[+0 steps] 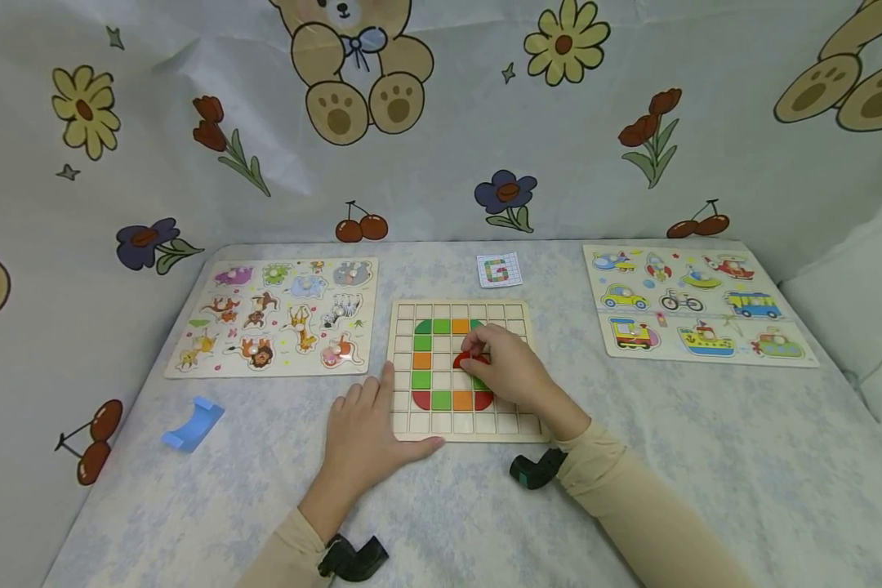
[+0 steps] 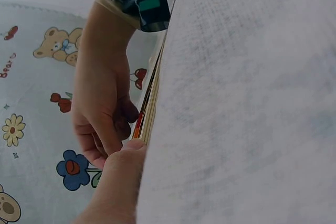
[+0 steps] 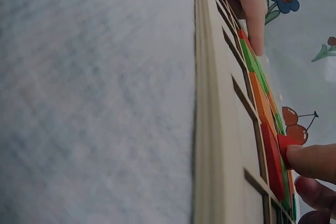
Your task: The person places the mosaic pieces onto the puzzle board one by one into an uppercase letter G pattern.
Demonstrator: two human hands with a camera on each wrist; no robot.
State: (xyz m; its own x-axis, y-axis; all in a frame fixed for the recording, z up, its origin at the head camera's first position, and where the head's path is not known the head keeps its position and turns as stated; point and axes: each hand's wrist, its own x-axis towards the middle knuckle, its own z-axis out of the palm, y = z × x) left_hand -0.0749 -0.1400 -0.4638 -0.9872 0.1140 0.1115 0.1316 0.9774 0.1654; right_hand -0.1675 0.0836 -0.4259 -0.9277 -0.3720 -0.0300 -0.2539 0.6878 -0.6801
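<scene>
A wooden grid board lies in the middle of the table, with green, orange and red tiles set in a ring of its squares. My right hand is over the right part of the ring and pinches a red tile with a rounded corner. In the right wrist view this red tile is between thumb and finger, close over the grid. My left hand lies with extended fingers along the board's left edge, its thumb at the front edge. The right palm hides some tiles.
A small pattern card lies behind the board. An animal puzzle is at the left, a vehicle puzzle at the right. Near the left side sits a curved blue piece. A cloth with printed bears and flowers hangs behind the table.
</scene>
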